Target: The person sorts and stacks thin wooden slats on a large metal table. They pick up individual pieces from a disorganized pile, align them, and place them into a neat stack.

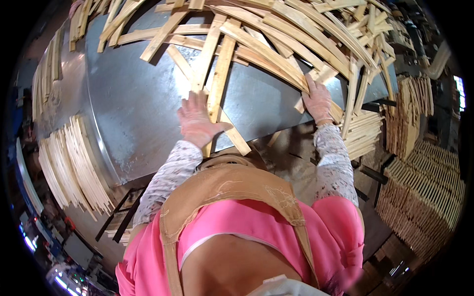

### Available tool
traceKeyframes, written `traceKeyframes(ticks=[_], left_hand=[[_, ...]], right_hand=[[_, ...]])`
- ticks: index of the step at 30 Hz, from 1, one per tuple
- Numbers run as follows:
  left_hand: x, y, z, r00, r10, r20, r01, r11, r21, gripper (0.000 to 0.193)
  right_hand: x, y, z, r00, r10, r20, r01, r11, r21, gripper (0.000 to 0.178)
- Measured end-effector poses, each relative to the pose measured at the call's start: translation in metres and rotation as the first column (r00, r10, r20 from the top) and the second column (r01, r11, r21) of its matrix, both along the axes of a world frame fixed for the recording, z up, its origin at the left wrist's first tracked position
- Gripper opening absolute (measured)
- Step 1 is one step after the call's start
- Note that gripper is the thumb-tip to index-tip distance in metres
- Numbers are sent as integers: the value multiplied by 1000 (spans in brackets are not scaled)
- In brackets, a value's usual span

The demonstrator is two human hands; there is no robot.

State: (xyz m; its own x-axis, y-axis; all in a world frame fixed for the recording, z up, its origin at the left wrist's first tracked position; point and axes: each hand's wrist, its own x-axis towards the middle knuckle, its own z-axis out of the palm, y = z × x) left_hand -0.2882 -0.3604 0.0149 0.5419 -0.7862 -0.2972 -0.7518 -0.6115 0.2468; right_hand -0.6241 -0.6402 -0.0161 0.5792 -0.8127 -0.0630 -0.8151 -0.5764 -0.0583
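My left hand (198, 120) has its fingers and thumb spread. Its fingertips meet the near end of a pale wooden strip (209, 53), and its thumb reaches across a second wooden strip (223, 69) lying beside it. Under that one, a shorter strip (234, 132) slants toward the table's near edge. On the right, my right hand (318, 101) is closed at the near end of a long wooden strip (264, 54) that runs up and left onto the pile; the undersides of its fingers are hidden. Both hands wear thin, pale gloves.
A jumbled heap of wooden strips (301, 27) covers the far part of the metal table (143, 98). Neat stacks of strips stand at the left (74, 165) and right (363, 133). Farther right is a large stack of slats (424, 192). Dark metal bars (373, 173) jut out nearby.
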Motion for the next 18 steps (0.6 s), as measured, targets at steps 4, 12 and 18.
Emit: traceKeyframes(ticks=[4, 12, 18], left_hand=[[18, -4, -13, 996, 82, -19, -79, 992, 103, 112], [104, 125, 12, 981, 152, -123, -158, 986, -45, 69], [132, 345, 50, 896, 221, -385, -322, 921, -219, 70]], right_hand=[[-16, 11, 10, 993, 46, 110, -53, 997, 61, 72], [27, 63, 34, 915, -193, 355, -90, 759, 645, 86], [120, 147, 49, 829, -309, 466, -246, 546, 801, 90]])
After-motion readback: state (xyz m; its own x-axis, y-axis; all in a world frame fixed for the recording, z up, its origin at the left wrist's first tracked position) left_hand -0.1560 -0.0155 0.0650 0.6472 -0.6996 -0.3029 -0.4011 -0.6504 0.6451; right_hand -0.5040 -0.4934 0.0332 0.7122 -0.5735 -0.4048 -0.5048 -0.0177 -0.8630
